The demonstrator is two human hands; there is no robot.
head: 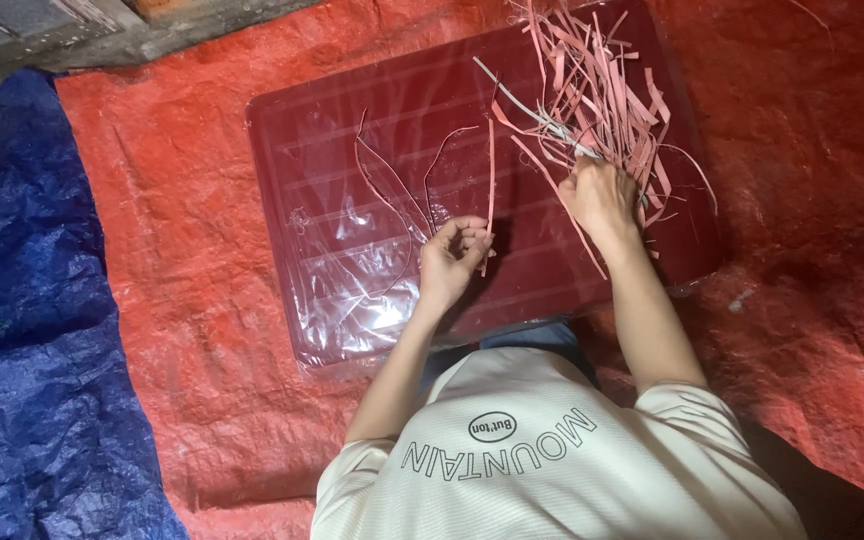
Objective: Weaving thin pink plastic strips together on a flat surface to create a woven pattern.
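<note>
Red tarp (182, 260); blue tarp (22, 330) beside it

The pile of pink strips (602, 90) runs off the far edge; the right hand (600, 195) hides some strips beneath it.

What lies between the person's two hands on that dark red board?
In the head view, one thin pink strip and bare plastic-wrapped dark red board lie between the left hand and right hand.
</note>
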